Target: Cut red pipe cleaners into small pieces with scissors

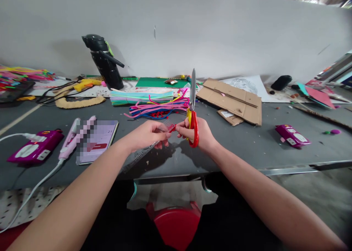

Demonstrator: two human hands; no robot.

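My left hand [150, 135] is closed on a clear plastic ruler [137, 157], which slants up from the table's front edge. At the ruler's far end lies a small red piece [172, 127], perhaps a bit of pipe cleaner. My right hand [202, 133] is closed round scissors [195, 130] with red and yellow handles, blades pointing upward. Its thumb and fingertip also pinch at the red piece. Just beyond my hands lie a bundle of pink and blue pipe cleaners [162, 107] and a pale green and lilac bundle [140, 97].
Folded cardboard [233, 100] lies behind on the right. A black flask [106, 64] stands at the back left. To the left are a notebook-like tablet [99, 141], a pink hair straightener [70, 139] and a purple power strip [38, 146]; another purple block [293, 136] lies right.
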